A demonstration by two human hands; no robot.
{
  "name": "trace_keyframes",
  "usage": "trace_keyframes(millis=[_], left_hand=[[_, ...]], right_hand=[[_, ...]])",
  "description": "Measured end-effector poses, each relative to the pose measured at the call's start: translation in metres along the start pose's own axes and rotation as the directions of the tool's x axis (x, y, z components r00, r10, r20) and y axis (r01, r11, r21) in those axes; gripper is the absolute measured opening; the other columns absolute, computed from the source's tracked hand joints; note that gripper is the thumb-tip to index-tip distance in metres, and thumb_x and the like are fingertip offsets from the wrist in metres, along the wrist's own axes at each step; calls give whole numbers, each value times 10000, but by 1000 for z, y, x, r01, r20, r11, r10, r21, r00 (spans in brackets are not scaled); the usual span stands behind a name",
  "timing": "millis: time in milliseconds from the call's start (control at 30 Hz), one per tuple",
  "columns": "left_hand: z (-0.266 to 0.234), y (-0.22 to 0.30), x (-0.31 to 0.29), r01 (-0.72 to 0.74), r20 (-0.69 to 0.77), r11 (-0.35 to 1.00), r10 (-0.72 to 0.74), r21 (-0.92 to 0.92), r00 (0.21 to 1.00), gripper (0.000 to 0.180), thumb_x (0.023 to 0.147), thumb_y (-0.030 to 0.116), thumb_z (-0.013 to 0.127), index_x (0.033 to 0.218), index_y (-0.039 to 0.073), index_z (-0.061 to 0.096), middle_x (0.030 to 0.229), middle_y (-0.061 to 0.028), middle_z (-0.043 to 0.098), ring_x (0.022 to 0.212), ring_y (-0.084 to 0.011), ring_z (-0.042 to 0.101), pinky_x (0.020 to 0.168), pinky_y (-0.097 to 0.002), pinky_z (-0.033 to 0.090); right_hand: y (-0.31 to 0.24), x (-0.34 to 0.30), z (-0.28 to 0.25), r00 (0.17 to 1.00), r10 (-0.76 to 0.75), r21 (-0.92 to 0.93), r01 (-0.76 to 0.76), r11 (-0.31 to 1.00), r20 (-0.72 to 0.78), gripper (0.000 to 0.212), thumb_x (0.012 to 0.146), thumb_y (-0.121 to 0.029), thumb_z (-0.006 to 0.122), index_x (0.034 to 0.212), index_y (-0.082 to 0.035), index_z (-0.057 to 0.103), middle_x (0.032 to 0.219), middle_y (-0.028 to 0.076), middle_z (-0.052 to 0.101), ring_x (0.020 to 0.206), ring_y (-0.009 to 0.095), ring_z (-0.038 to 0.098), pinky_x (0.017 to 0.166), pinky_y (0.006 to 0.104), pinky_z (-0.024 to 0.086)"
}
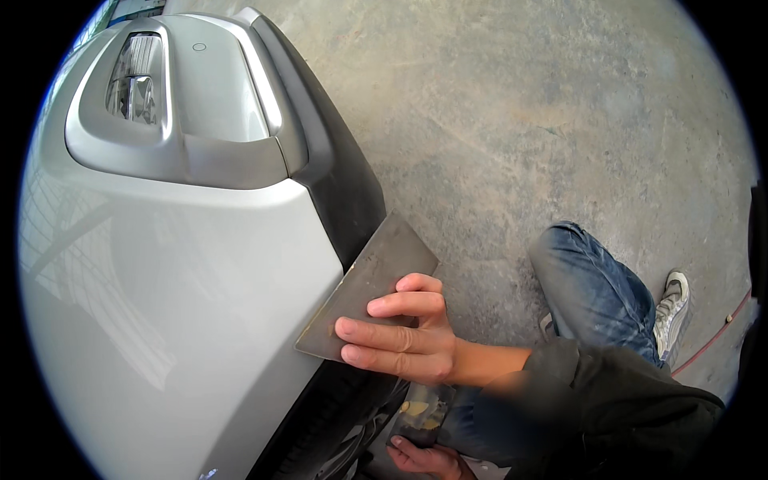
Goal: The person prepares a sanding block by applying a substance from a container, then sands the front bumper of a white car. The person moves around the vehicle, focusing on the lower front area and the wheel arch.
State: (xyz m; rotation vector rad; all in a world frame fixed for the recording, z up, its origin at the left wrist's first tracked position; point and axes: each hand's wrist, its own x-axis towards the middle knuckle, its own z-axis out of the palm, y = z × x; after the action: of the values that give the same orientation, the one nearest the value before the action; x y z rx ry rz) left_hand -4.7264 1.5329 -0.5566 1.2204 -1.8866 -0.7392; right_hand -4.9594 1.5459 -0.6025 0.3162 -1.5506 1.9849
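My right hand (404,344) presses a flat grey filler spreader (372,276) against the edge of a silver car's fender (208,272), by the black wheel-arch trim (344,188). Its fingers are laid across the spreader's face, and the thumb is hidden. Yellowish residue runs along the spreader's long left edge. Lower down, next to the wheel (328,424), my left hand (428,460) grips a dark filler board (420,416) with yellow-tan filler smeared on it. Part of this hand is cut off by the lower edge of the picture.
The car's headlight (136,80) and grey bumper trim (216,160) are at the upper left. Concrete floor (520,120) extends to the right. A jeans-clad knee (584,272) and a shoe (672,312) are at the right, near a red hose (712,340).
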Motion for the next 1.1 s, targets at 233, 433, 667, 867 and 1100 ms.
trace_keyframes(millis=[233, 433, 667, 867, 1100], left_hand=[[19, 16, -3, 1, 17, 999, 0, -45, 1000, 303, 1001, 234, 484, 948, -61, 530, 934, -140, 612, 836, -192, 578, 766, -324, 467], [12, 10, 1, 23, 24, 999, -22, -38, 999, 306, 1000, 243, 495, 953, -57, 534, 941, -139, 614, 847, -194, 580, 781, -322, 468], [24, 19, 2, 21, 69, 1000, -20, -17, 997, 296, 996, 235, 502, 928, -52, 528, 940, -131, 611, 855, -179, 580, 775, -311, 469], [49, 33, 4, 2, 296, 987, 46, -158, 954, 249, 998, 181, 470, 940, -52, 537, 942, -118, 615, 848, -162, 574, 776, -298, 473], [63, 109, 12, 57, 604, 978, 77, -199, 793, 262, 967, 164, 537, 850, -64, 590, 782, -99, 629, 699, -127, 550, 660, -255, 440]], right_hand=[[1, -11, -14, 1000, 9, -15, -9, 1000, 14, 243, 819, -158, 697, 1058, -170, 738, 1180, -30, 697, 1014, 150, 534, 862, 318, 407], [12, 18, -51, 992, 117, -52, -115, 992, 41, 262, 810, -70, 673, 1068, -71, 714, 1152, 75, 703, 957, 178, 560, 823, 317, 410], [28, 41, -76, 966, 258, -71, -258, 964, -5, 278, 827, 2, 667, 1103, -23, 684, 1144, 101, 699, 973, 230, 586, 814, 315, 461], [25, 61, -111, 767, 626, 49, -637, 770, 139, 223, 921, 8, 590, 1121, -27, 682, 1012, 90, 719, 908, 172, 644, 793, 264, 491], [-29, 100, -177, 357, 264, 256, -901, 349, 896, 324, 902, -26, 618, 1215, -88, 674, 1195, 121, 677, 1080, 218, 662, 881, 316, 532]])
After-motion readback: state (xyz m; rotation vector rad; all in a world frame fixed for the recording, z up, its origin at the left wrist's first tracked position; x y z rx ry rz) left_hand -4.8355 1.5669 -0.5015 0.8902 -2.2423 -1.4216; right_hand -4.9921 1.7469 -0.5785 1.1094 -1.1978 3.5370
